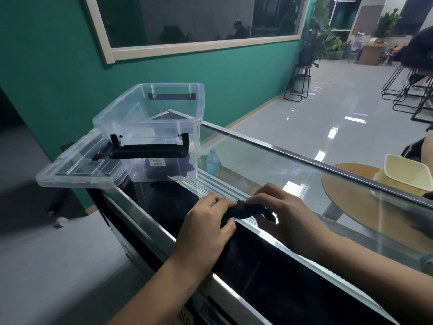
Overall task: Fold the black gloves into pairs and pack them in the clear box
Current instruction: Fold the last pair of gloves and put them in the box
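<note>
Black gloves [246,211] are bunched between both hands on top of a glass-topped cabinet [351,200]. My left hand [208,225] grips their left end, with the fingers curled over the fabric. My right hand [281,207] pinches the right end. The clear box [150,127] with black handles stands open at the far left end of the cabinet, well beyond my hands. Dark gloves with a barcode tag [164,167] lie on its bottom. Its clear lid [79,165] sits beside it on the left, overhanging the cabinet's corner.
A blue-capped water bottle [212,161] shows through the glass, inside the cabinet. A cream tub [407,174] rests on a round wooden table [351,177] to the right. Beyond are a teal wall, a tiled floor, stools and plants.
</note>
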